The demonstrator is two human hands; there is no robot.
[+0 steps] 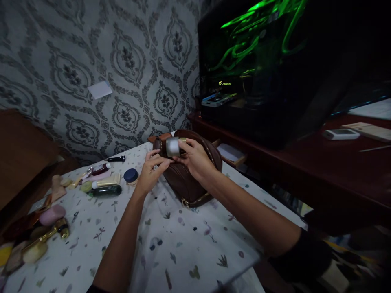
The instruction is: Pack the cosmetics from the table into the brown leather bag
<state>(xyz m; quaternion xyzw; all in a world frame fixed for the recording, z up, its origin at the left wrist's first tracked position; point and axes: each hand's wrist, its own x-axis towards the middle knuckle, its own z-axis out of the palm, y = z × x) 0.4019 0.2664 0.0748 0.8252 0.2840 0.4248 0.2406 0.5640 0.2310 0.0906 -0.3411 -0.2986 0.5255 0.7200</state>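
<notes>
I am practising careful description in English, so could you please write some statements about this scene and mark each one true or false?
1. The left hand and the right hand are both at the brown bag. True.
2. The right hand holds nothing. False: it holds a small pale container.
3. A blue-lidded jar stands to the left of the bag. True.
4. The wall is plain white. False: its wallpaper has a grey ornamental pattern.
5. The glow at the upper right is red. False: it is green.
</notes>
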